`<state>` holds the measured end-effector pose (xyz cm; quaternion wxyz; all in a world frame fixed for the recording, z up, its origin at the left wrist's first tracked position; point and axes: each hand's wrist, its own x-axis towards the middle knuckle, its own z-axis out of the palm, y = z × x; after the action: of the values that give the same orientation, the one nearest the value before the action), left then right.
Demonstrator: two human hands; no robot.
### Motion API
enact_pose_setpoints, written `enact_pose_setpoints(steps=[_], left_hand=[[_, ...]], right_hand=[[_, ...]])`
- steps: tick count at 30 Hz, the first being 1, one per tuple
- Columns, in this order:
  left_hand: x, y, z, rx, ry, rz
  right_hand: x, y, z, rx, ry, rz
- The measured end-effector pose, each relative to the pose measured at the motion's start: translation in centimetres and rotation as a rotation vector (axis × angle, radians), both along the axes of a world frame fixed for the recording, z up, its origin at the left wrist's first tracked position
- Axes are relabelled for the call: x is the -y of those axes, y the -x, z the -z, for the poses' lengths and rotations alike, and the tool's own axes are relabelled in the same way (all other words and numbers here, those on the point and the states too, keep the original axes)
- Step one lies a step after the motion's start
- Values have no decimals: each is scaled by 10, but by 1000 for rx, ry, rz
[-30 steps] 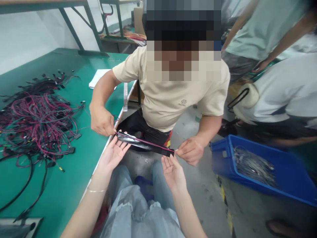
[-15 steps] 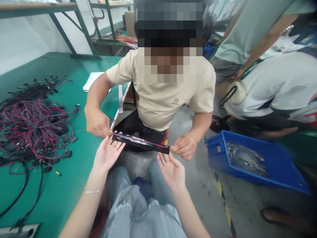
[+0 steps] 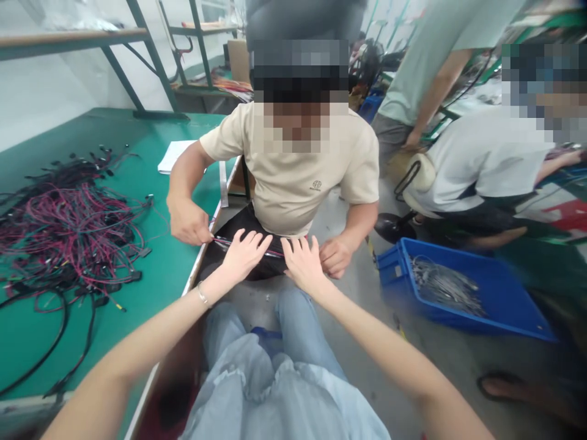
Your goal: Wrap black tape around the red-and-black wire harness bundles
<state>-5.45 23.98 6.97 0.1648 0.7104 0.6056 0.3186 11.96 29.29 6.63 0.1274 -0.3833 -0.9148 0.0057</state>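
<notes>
A co-worker facing me stretches thin red and dark wires between two closed hands, the left-side hand by the table edge and the other hand past my right hand. My left hand lies palm down over the wires, fingers stretched and apart. Beside it, my right hand is also palm down with spread fingers, close to the co-worker's hand. My hands cover much of the wires and the black strip along them. Whether my thumbs press from below is hidden.
A heap of red and black wire harnesses covers part of the green table on the left, with white paper behind. On the right, a blue bin holds grey cables. Another seated person is beyond it.
My hands have turned from palms up under the black strip to palms down over it, and moved closer together. The co-worker still holds the wires taut.
</notes>
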Motion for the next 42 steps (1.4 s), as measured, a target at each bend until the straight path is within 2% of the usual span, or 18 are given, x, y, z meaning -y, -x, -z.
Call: enact_pose_setpoints(steps=[4, 9, 15, 22, 28, 32, 36, 42], left_hand=[[-15, 0, 6, -211, -16, 60], [-11, 3, 4, -409, 52, 143], [-8, 3, -11, -341, 41, 146], [-14, 2, -27, -406, 24, 134], [-16, 35, -36, -475, 151, 80], [-12, 56, -33, -422, 122, 102], [-8, 65, -33, -401, 135, 80], [-1, 73, -47, -495, 131, 28]], right_hand=[[-4, 5, 1, 153, 47, 26], [-2, -6, -3, 173, 78, -6], [-12, -19, -15, 202, 105, 11], [-26, -32, -27, 155, 80, 18], [-28, -36, -32, 227, 117, -33], [-27, -26, -38, 258, 151, -21], [-30, -15, -39, 247, 178, -75], [-28, -15, -42, 212, 168, -69]])
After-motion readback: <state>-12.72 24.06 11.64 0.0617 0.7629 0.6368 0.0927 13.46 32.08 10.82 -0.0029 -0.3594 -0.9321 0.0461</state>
